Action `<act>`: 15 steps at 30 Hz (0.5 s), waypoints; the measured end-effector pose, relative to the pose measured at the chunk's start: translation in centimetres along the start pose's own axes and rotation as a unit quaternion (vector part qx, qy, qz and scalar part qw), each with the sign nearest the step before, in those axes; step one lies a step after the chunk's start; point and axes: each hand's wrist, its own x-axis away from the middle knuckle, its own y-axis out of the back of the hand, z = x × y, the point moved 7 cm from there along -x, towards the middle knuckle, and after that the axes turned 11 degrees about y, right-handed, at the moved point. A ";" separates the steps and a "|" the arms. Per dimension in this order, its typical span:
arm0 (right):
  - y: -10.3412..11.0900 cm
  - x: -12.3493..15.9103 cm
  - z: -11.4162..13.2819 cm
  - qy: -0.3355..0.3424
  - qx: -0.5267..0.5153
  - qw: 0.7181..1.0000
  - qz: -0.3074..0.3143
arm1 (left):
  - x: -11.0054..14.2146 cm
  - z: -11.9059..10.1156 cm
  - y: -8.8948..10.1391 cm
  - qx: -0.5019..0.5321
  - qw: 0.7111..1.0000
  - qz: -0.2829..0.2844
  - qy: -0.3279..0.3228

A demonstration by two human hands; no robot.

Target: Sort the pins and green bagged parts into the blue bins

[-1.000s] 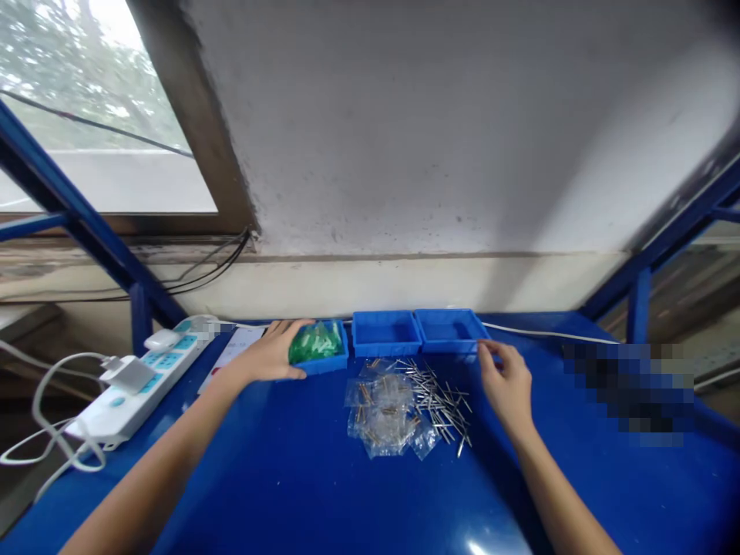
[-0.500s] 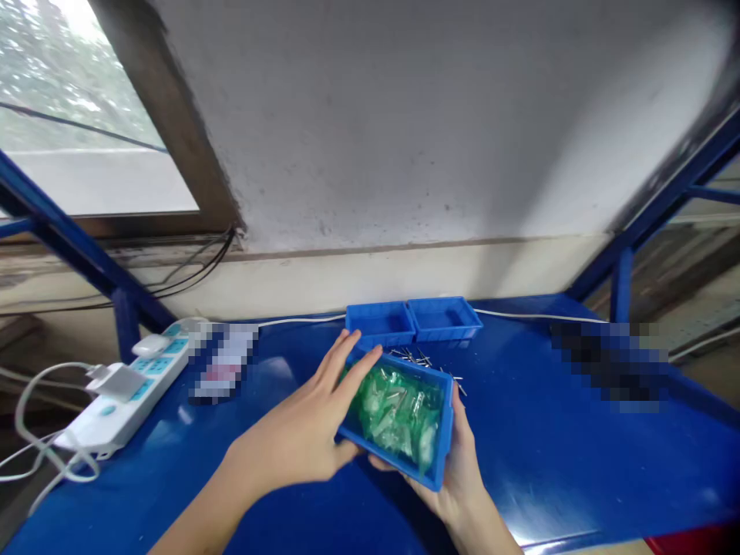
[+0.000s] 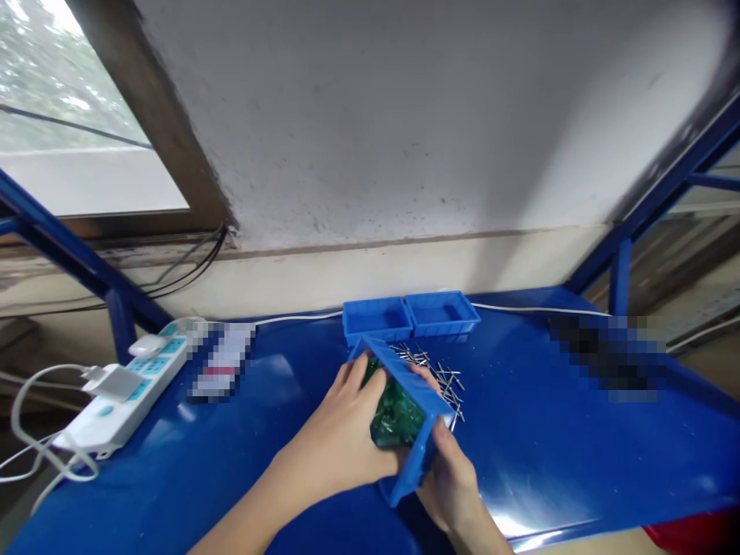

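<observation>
Both hands meet over the desk [image 3: 578, 455], I see a blue bin [image 3: 425, 395] tipped on its side between them, mouth toward the left. Right hand [image 3: 454, 482] has the bin's far end, thumb on the outside. Left hand [image 3: 341, 424] covers the mouth, fingers against green stuff [image 3: 396, 420] inside; can't tell if it pinches any. Loose metal rods [image 3: 449, 378] scattered just behind, partly hidden by the bin. Two more blue bins, left one [image 3: 378, 335] and right one [image 3: 445, 329], sit side by side near the wall [image 3: 375, 139]. White power strip [image 3: 130, 408] with plugs, left side; blurred-out dark object [image 3: 604, 358], right side.
</observation>
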 end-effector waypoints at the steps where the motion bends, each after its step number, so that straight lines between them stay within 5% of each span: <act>1: 0.1 0.0 -0.1 0.002 0.012 1.000 0.013 | 0.0 0.0 0.1 0.004 1.000 0.006 0.000; 7: 0.2 0.0 0.3 -0.006 0.039 0.999 0.036 | -0.1 -0.1 0.0 0.043 0.999 0.015 -0.015; 15: -0.7 -1.1 0.6 -0.006 0.004 1.000 0.009 | 0.7 0.4 0.4 0.133 0.990 -0.041 0.006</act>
